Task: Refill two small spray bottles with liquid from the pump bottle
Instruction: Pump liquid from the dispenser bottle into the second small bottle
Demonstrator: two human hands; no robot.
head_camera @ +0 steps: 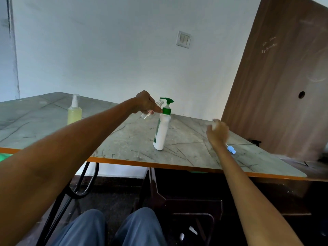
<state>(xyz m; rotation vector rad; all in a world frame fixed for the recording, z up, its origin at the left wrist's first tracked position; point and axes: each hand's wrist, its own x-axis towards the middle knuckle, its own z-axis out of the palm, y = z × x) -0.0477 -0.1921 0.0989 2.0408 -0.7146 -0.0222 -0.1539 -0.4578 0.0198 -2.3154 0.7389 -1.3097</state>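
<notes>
1. Head view: one grey marbled table (177,132) with an orange front edge carries three bottles in all, counting the one held above it.
2. One white pump bottle (161,132) with a green pump head stands upright near the middle of the table.
3. One clear small bottle (154,109), capless and seemingly empty, is held tilted in the air by the left hand (145,102); its open neck sits just beside the green pump collar.
4. The left hand's fingers are curled round the clear bottle, gripping its body from above.
5. One second spray bottle (74,110), filled with yellowish liquid and wearing a clear cap, stands upright on the table's left part, well apart from the pump bottle.
6. The right hand (218,132) hovers above the table right of the pump bottle, fingers spread and loosely bent; it is motion-blurred and appears to grip nothing.
7. One blue sprayer top (231,149) lies on the table just beside the right wrist.
8. Two knees in blue trousers (113,228) show below the table edge.
</notes>
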